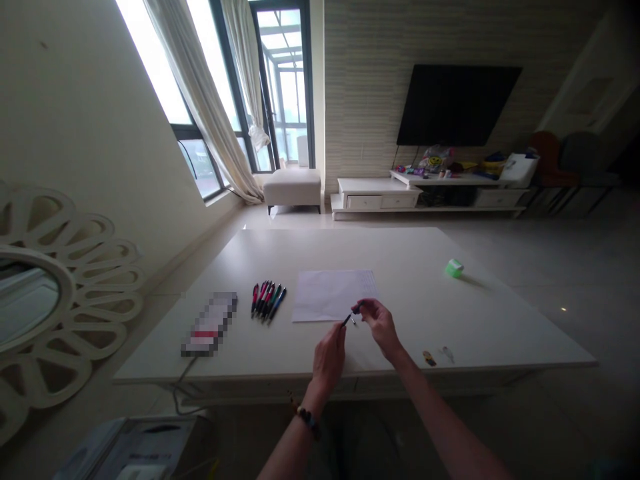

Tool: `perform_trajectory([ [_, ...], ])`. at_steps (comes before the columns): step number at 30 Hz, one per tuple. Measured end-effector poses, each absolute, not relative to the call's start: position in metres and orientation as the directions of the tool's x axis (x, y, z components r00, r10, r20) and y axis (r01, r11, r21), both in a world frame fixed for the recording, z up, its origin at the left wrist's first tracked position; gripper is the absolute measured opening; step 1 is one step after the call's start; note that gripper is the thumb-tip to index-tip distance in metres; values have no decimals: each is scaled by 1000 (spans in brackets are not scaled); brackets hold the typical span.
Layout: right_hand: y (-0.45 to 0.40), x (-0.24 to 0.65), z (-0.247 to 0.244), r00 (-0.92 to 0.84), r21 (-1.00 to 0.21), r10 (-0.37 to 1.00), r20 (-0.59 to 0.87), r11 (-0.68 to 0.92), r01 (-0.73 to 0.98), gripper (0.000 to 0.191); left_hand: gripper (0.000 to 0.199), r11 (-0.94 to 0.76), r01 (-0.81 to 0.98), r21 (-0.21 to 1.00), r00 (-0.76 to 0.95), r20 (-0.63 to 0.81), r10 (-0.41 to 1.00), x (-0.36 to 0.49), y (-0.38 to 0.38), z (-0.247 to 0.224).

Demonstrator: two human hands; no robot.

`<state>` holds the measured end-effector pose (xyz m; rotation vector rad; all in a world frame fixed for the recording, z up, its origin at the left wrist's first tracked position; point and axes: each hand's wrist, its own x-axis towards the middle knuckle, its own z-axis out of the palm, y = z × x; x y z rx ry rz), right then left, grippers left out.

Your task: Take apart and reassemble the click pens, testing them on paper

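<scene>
My left hand [329, 355] is closed on a thin dark pen part [346, 320] that points up and to the right. My right hand [379, 325] pinches a short dark blue pen part [357, 308] just above it. The two parts are close together; whether they touch is too small to tell. A small shiny piece [355, 322] shows between the hands, near the lower edge of a white sheet of paper [323, 293]. To the left of the paper lies a row of several pens [267, 301] with red, green, black and blue bodies.
A blurred-out phone-like device [210, 325] with a cable lies on the left of the white table [400, 253]. A green and white object [455, 268] stands at the right. Two small items, one yellow-brown [429, 358] and one pale [447, 353], lie near the front edge.
</scene>
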<state>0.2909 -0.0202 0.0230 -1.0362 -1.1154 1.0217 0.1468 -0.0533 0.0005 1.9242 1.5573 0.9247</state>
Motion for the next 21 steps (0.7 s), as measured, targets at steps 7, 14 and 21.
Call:
perform_trajectory([
  [7,-19,288,21,149,-977,971,186,199,-77,30,29,-260,646,718,124,237,963,147,-53,-2],
  [14,-22,281,6,77,-981,981,178,170,94,32,31,-218,642,735,106,197,975,147,-51,-10],
  [21,-28,278,8,-32,-972,985,169,172,159,27,29,-205,650,732,104,181,978,147,-52,-9],
])
